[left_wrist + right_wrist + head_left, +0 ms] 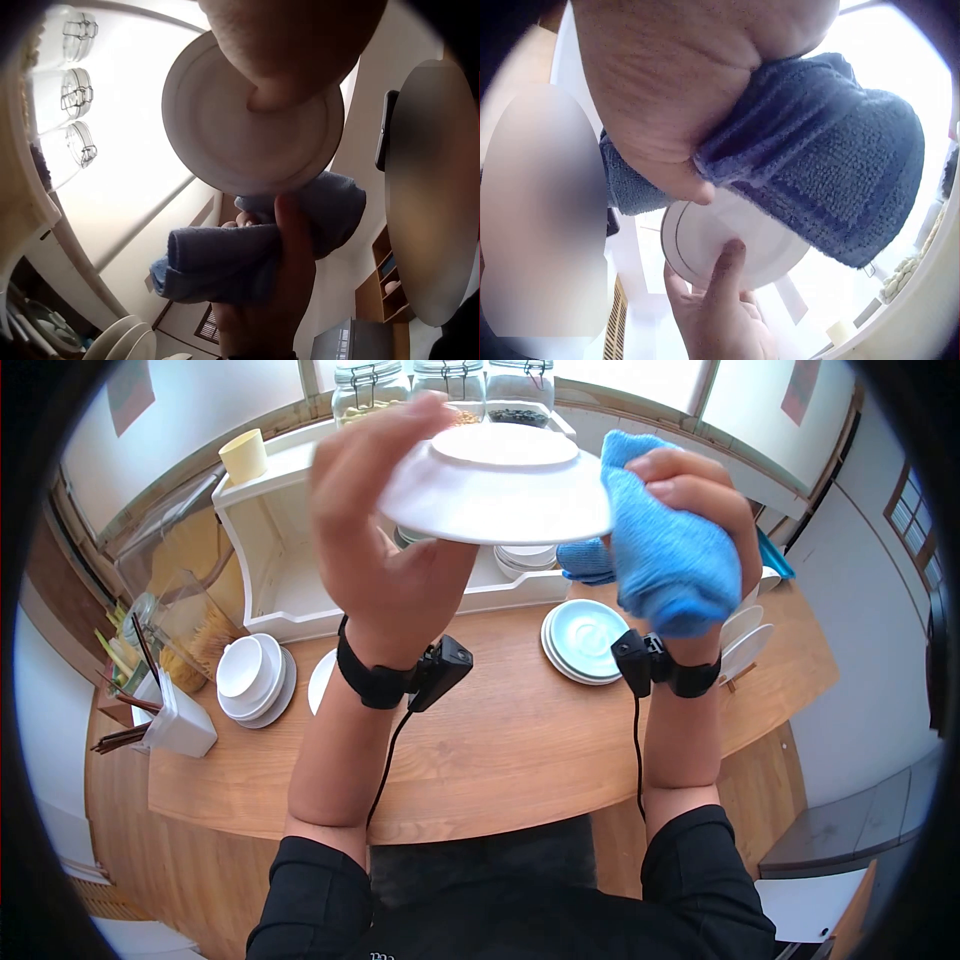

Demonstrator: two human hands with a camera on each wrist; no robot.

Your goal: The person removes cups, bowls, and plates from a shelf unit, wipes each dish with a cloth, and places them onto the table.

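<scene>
A white plate (500, 495) is held up above the table, its foot ring showing in the head view. My left hand (385, 550) grips its left edge; in the right wrist view the left thumb (727, 270) lies flat on the plate's face. My right hand (700, 500) holds a folded blue cloth (670, 550) against the plate's right edge. From the left wrist, the cloth (225, 259) appears right at the plate's rim, with the right thumb (289, 217) across it.
Pale blue and white plates (585, 640) are stacked beneath the right hand. White dishes (250, 675) and a chopstick holder (185, 715) stand at left. A white shelf (290, 560) with glass jars (450, 390) is behind; plates (745, 645) stand in a rack at right.
</scene>
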